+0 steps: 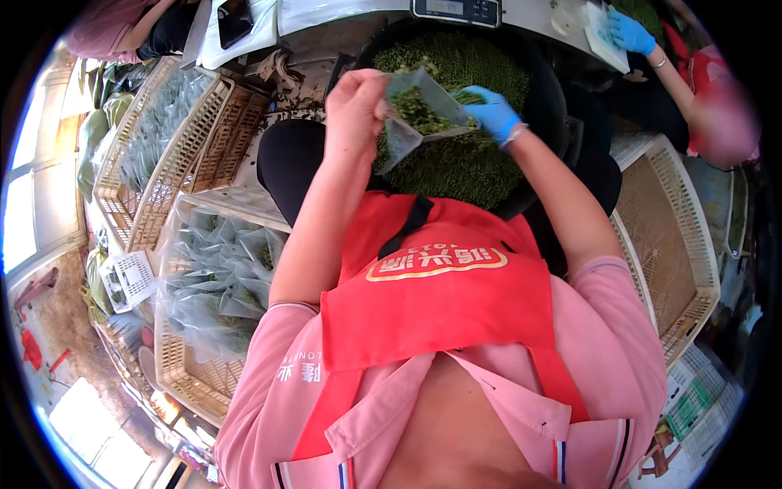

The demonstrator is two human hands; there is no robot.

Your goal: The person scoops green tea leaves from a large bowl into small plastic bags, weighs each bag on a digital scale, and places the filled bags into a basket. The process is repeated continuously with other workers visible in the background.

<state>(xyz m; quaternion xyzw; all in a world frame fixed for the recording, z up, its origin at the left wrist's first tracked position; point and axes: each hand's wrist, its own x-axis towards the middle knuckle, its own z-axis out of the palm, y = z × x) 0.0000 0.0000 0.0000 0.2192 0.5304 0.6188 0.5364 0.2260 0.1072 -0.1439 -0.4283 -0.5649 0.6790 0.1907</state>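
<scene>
My bare left hand (357, 114) pinches the upper left edge of a clear plastic bag (411, 140), which is held tilted with small green, bead-like produce (419, 106) in it. My right hand (497, 114), in a blue glove, is closed on some of the green sprigs at the bag's right side; its fingertips are partly hidden. Under both hands is a large black tub (552, 106) heaped with the same green produce (472, 175).
Crates (187, 367) of filled bags flank me on the left; an empty crate (692, 269) is at right. A scale (454, 10) sits beyond the tub. A co-worker's gloved hand (631, 33) is at upper right, another person (106, 33) at upper left.
</scene>
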